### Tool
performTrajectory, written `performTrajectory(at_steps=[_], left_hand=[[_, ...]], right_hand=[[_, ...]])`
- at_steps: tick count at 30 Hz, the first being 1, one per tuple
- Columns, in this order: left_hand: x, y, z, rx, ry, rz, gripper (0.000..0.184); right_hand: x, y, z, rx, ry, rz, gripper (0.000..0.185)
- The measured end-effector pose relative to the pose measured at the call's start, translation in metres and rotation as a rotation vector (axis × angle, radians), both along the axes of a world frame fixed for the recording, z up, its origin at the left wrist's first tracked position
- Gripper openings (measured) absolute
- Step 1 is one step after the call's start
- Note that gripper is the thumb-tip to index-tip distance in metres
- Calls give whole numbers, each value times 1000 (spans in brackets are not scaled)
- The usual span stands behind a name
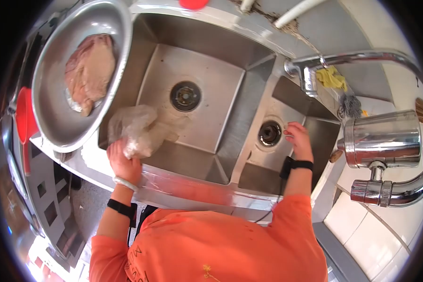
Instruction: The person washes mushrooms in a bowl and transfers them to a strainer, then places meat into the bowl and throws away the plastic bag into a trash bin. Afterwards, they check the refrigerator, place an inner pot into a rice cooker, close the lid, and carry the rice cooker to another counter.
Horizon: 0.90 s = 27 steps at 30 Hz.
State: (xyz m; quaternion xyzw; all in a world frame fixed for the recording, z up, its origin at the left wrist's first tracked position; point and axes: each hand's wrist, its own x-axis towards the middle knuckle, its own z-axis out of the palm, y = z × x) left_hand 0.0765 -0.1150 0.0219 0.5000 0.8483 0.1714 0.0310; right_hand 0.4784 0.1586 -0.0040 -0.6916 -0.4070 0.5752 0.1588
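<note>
My left hand [122, 160] is closed on a crumpled clear plastic bag [132, 123] over the near left corner of the large sink basin [197, 131]. Something pale shows at the bag's lower part, but I cannot tell whether it is inside. Over the small basin [258, 176], beside its drain [270, 133], my right hand [298, 137] hangs with loosely bent fingers and nothing visible in it. A raw piece of meat [91, 68] lies in a large metal bowl [44, 105] left of the sink.
A chrome faucet [357, 57] reaches over the small basin from the back right. Below it stands a metal water filter [383, 138]. A yellow cloth [332, 78] and a steel wool scrubber [350, 105] sit at the rim. A red plastic utensil [25, 117] is left of the bowl.
</note>
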Motion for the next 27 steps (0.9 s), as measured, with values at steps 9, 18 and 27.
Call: performTrajectory(at_steps=[9, 18, 27], left_hand=[[6, 7, 16, 0, -72, 98, 40], [1, 6, 21, -44, -145, 56, 49], [0, 8, 29, -23, -146, 48, 48]], right_hand=[[-230, -18, 40, 551, -237, 1067, 12], [-315, -45, -97, 471, -609, 1100, 21], [-315, -53, -119, 635, -583, 1052, 25]])
